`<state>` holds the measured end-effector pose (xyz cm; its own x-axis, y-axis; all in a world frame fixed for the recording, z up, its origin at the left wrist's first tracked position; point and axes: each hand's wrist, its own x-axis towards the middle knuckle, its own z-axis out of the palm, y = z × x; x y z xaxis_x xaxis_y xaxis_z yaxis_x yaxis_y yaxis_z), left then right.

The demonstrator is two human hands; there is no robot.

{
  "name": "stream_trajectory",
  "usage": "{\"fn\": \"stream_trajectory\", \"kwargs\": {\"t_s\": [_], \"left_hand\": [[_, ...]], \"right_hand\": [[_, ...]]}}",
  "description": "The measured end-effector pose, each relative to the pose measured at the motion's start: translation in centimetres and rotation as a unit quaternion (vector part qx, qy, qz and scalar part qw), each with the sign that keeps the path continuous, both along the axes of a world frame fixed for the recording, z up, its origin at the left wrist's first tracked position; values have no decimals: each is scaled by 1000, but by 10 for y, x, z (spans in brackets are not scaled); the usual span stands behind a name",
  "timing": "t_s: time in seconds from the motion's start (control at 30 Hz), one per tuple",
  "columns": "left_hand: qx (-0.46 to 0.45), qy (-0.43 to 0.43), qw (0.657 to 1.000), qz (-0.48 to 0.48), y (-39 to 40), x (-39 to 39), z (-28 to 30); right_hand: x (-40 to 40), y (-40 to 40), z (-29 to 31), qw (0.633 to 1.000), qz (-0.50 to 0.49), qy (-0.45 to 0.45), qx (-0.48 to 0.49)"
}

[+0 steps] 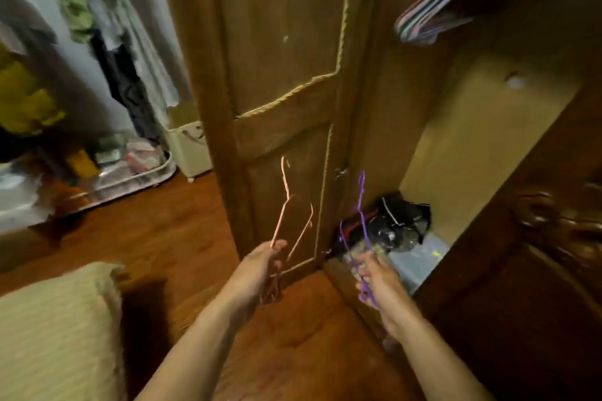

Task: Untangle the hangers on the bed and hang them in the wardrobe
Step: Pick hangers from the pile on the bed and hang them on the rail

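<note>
The left hand (260, 265) has its grip clenched on a thin pink wire hanger (290, 215), hook toward 12 o'clock. At 3 o'clock from it, the right hand (378, 280) pinches a thin purple wire hanger (361, 205) before the open brown wooden wardrobe (472, 146), where pastel hangers (430, 13) hang at 1 o'clock.

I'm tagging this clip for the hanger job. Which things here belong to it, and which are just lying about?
Belongs to the job:
- pink hanger, in the left hand
- purple hanger, in the right hand
- hung hangers
- wardrobe

Just lying about:
- dark bundle
- pillow
- clothes
</note>
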<state>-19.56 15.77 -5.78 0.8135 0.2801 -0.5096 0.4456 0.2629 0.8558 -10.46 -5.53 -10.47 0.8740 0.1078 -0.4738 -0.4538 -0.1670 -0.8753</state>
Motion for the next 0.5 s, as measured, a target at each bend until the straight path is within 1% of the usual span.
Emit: {"fn": "stream_trajectory", "kwargs": {"t_s": [0.07,0.13,0.2,0.27,0.33,0.4,0.5], "left_hand": [[-8,-20,999,-43,-32,53,22],[-24,-43,995,-82,-53,91,50],[-18,-77,988,-133,-66,126,79],[-18,-107,981,-162,-70,168,102],[-3,-120,977,-176,-69,206,119],[5,-149,966,-210,-68,257,133],[30,-207,948,-241,-72,304,148]], "right_hand": [[36,-29,25,999,-36,-38,5],[66,-48,50,995,-63,-80,14],[95,-65,76,988,-93,-118,20],[121,-76,103,980,-113,-159,33],[141,-80,126,973,-124,-188,43],[174,-78,144,961,-165,-216,47],[214,-73,159,941,-227,-247,49]]}}
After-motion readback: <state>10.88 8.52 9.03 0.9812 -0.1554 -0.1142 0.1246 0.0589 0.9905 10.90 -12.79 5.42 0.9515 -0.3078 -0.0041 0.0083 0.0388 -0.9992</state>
